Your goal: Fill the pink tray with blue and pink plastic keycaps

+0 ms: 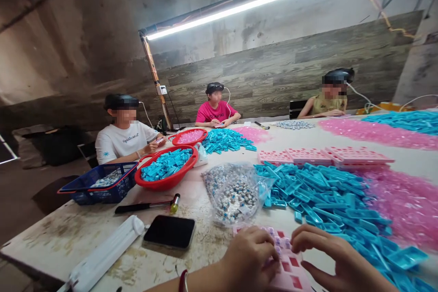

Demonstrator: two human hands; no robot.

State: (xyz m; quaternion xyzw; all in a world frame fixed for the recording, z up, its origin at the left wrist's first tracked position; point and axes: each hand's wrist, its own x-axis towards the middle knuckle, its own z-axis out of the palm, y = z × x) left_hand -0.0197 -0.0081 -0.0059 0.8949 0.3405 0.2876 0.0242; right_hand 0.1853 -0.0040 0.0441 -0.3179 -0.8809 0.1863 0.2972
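In front of me lies a pink tray (296,282) with rows of square holes. Small lilac pieces (278,240) sit in some of its far holes. My left hand (251,255) rests over the tray's left side, its fingers curled down and closed; whatever is under the fingertips is hidden. At the tray's right edge is my right hand (333,253), thumb and fingers apart, fingertips close to the lilac pieces, with nothing visible between them. Just beyond the tray stands a clear plastic bag (236,194) of small metal-and-blue parts.
Blue plastic pieces (328,196) and clear pink pieces (407,196) are heaped at right, before stacked pink trays (308,157). Left are a phone (169,232), hammer (147,206), white lamp (106,255), red basin (164,186) and blue basket (102,196). Several people sit across the table.
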